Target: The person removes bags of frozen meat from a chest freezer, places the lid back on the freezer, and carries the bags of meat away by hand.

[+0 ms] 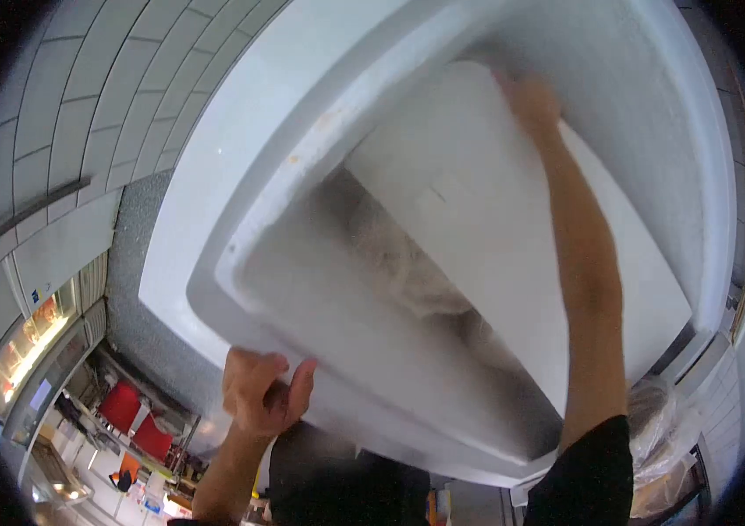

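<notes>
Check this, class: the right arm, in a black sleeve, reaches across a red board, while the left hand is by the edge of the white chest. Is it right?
Not quite: the board is white, not red, as the head view shows. The right arm, in a black sleeve, does reach across it, and the left hand is by the edge of the white chest.

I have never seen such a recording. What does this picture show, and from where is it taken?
There is no machine here: a person works with two bare hands. The one picture comes from a camera worn on the head, looking forward and down. In front is an open white chest. A large white panel sits slantwise in it, and pale crumpled material shows beside it. The right hand is at the panel's far edge; blur hides the exact grip. The left hand, near the front rim, holds nothing visible.
</notes>
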Demonstrator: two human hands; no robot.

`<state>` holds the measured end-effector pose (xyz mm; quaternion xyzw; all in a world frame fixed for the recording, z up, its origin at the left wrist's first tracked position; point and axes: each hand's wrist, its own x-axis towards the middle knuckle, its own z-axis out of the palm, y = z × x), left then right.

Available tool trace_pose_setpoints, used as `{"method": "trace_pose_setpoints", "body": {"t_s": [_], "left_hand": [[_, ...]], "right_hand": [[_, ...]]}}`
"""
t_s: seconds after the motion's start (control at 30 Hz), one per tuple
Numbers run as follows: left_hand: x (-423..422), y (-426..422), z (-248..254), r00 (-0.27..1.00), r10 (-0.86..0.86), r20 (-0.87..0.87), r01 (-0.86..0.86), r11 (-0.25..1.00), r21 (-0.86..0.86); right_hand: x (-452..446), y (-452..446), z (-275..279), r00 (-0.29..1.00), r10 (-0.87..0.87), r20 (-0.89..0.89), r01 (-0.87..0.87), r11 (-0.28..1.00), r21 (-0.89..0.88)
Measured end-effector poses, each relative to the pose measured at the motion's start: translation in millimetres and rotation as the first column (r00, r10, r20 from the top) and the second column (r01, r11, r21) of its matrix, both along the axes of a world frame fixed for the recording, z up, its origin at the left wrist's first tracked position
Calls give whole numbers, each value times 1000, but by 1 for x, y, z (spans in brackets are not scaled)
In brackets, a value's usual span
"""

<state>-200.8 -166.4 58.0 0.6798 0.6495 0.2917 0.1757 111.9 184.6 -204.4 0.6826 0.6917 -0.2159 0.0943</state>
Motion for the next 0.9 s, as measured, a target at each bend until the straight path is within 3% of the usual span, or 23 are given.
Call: {"method": "trace_pose_setpoints", "body": {"t_s": [0.07, 0.17, 0.27, 0.37, 0.47, 0.53, 0.6, 0.7, 0.87, 0.9], "left_hand": [[2, 3, -4, 1000, -7, 5, 7, 1000, 30], [-2, 1, -2, 1000, -5, 2, 5, 1000, 27], [-2, -2, 0, 1000, 21, 8, -21, 1000, -1], [-2, 2, -3, 1000, 17, 17, -17, 1000, 11], [-1, 0, -1, 999, 8, 48, -7, 1000, -13], [0, 0, -2, 998, 20, 60, -20, 1000, 0], [0, -2, 1, 999, 23, 45, -22, 999, -35], [0, -4, 3, 1000, 23, 10, -22, 996, -85], [-3, -1, 1, 1000, -5, 30, 7, 998, -64], [-4, -2, 2, 999, -15, 34, 17, 997, -72]], "right_hand": [[-14, 7, 32, 998, 10, 60, -9, 1000, -6], [-11, 10, 29, 998, 52, 44, -53, 998, 24], [-7, 4, -6, 987, -125, 96, 127, 992, -17], [6, -6, -37, 994, -106, 10, 104, 985, 140], [0, -1, -31, 980, -156, 120, 158, 987, -9], [2, -2, -48, 976, 62, 208, -133, 929, 346], [3, 8, -57, 955, 193, 225, -277, 855, 439], [-17, 39, -48, 960, 267, 82, -279, 924, 263], [-31, 53, -134, 997, -7, 74, -7, 982, 189], [-39, 39, -108, 997, -43, 70, 31, 986, 163]]}}
